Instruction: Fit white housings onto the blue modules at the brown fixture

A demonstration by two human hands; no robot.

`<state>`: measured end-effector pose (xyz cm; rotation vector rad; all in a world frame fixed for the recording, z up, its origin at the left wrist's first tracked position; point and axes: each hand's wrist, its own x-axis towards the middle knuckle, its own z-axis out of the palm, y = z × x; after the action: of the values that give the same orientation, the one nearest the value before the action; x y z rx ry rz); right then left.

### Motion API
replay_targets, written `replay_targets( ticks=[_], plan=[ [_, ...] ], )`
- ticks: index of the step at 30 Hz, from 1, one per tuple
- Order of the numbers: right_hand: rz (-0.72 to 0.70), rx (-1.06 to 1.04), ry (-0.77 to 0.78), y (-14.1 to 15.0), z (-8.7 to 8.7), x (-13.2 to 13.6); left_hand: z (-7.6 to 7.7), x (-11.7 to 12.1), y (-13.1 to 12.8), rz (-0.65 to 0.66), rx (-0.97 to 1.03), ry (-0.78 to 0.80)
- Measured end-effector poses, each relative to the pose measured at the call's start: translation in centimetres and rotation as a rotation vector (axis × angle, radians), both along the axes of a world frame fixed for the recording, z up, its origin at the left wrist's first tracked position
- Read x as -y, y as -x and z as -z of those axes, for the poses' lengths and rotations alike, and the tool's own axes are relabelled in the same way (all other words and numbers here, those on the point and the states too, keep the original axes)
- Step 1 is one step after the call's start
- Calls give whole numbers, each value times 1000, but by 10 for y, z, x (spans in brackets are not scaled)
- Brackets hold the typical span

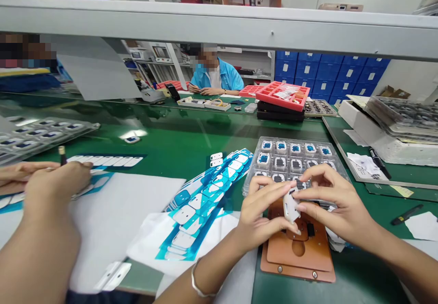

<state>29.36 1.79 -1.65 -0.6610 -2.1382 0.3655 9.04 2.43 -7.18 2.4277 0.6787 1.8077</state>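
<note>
My left hand (263, 210) and my right hand (333, 201) meet over a brown jig (299, 254) on the green table. Together they pinch a small white part (290, 206) between thumbs and fingertips, both hands closed on it. Just behind them lies a clear tray (296, 158) of small blue and black modules. To the left of my left hand fan out blue strips of white stickers (205, 199) on white paper.
A co-worker's hand (56, 185) at the left holds a pen-like tool over a sticker strip (106, 161). Another person sits across the table. A red bin (282, 95), stacked trays (402, 117), a marker (378, 160) and a black cutter (407, 213) lie to the right.
</note>
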Motion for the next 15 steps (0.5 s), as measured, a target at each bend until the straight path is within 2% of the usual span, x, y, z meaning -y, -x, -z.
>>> replay_targets(
  ticks=[6, 11, 13, 15],
  plan=[
    [19, -21, 86, -1, -3, -1, 0, 0, -2, 37, -16, 2],
    [-18, 9, 100, -1, -7, -6, 4, -3, -4, 47, -44, 26],
    [-20, 12, 85, -3, -12, -4, 8, -5, -3, 27, 13, 98],
    [15, 5, 59, -8, -20, 0, 11, -7, -1, 32, 157, 245]
  ],
)
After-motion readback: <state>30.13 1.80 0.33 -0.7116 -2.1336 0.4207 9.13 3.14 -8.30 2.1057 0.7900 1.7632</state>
